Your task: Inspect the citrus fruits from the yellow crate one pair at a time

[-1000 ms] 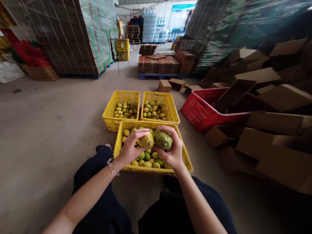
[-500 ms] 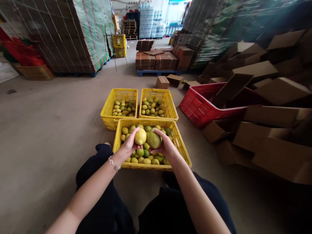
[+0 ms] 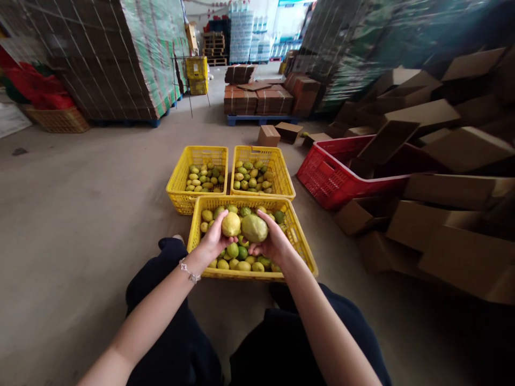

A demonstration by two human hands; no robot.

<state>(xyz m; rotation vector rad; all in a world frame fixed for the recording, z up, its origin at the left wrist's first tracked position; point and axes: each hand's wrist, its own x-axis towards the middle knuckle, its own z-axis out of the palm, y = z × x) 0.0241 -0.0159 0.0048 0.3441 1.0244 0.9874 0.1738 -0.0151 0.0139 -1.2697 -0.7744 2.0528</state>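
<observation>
My left hand (image 3: 215, 236) is wrapped round a yellow lemon (image 3: 230, 224). Close beside it, my right hand (image 3: 273, 238) grips a larger green-yellow fruit (image 3: 254, 229), which lies with its long side across. Both hands are above the near yellow crate (image 3: 303, 246), which holds several yellow and green fruits (image 3: 243, 266). Behind it stand a left yellow crate (image 3: 177, 179) and a right yellow crate (image 3: 285, 179), each with several similar fruits inside.
A red crate (image 3: 322, 177) with cardboard in it stands at the right, among piled open boxes (image 3: 454, 236). Farther back, flattened cardboard (image 3: 273, 101) lies on a blue pallet (image 3: 257, 120). Wrapped stacks (image 3: 148, 59) rise on both sides.
The larger fruit has turned in my right hand, from a rounder view to a longer one lying sideways. My left hand still holds the lemon in nearly the same place.
</observation>
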